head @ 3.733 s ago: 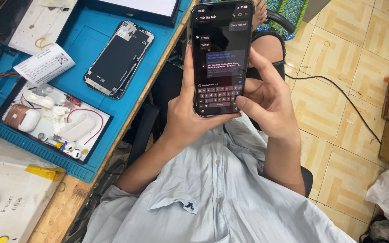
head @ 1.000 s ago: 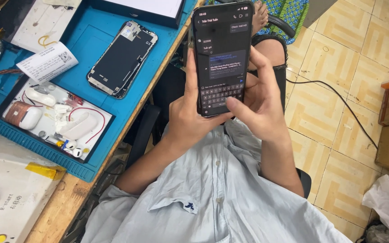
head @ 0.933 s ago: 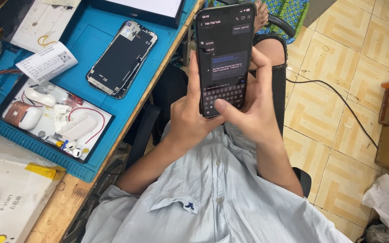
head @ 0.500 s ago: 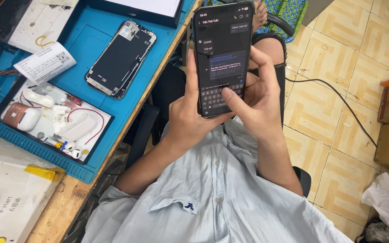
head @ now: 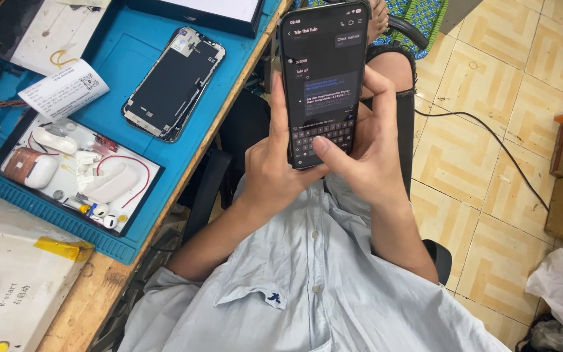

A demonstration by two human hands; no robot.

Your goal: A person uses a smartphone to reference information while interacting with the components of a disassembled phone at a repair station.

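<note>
Slim black glass-fronted smartphone [head: 324, 81] is held upright above the lap, beside the blue silicone work mat [head: 115, 62]. Left hand [head: 275, 173] wraps its lower back edge; right hand [head: 369, 153] cradles the side, thumb on the on-screen keyboard. Looks light, rigid, slick and fragile: grip by the side edges.

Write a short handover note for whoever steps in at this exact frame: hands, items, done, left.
Left hand: grips the black phone from behind, upright over the lap.
Right hand: steadies the phone's right edge, thumb on the on-screen keyboard.
Bench: opened phone screen lies face down on the blue mat; white tray holds earbud-case parts.
Done: chat open.
Left: bench parts lie untouched.
</note>
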